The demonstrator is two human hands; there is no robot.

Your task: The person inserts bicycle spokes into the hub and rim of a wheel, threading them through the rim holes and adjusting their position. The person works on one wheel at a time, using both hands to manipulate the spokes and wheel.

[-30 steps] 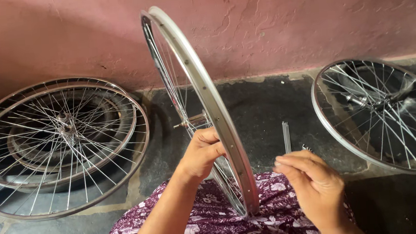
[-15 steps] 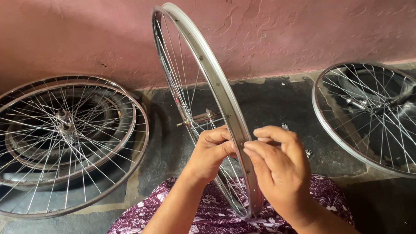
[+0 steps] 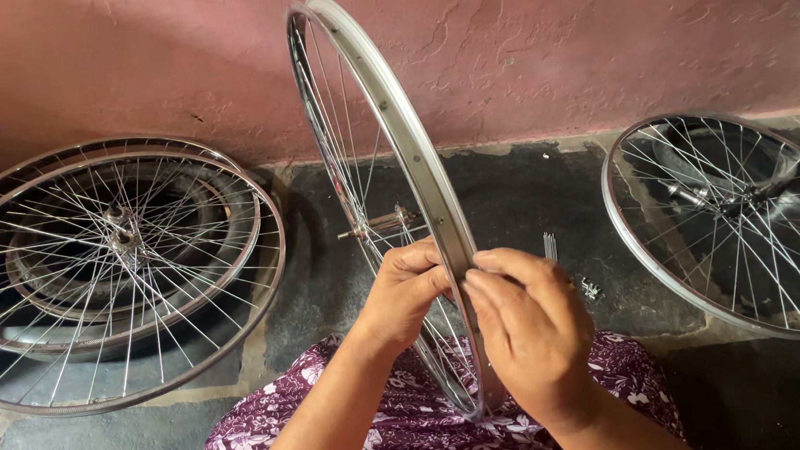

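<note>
Upright, partly spoked wheel rim (image 3: 413, 156) pinched between closed fingers of left hand (image 3: 406, 292) and right hand (image 3: 530, 329); finished wheels (image 3: 105, 270) lie at the floor's left edge.

A silver spoked bicycle wheel (image 3: 383, 140) stands upright on its edge over my lap, its rim pinched between my left hand (image 3: 406, 292) and right hand (image 3: 529, 325).

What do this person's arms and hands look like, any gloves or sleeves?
No gloves: the left hand and right hand are bare, and no rings or watch show. Both forearms are uncovered, with no sleeves in view. The lap below wears purple cloth with a white flower print.
</note>
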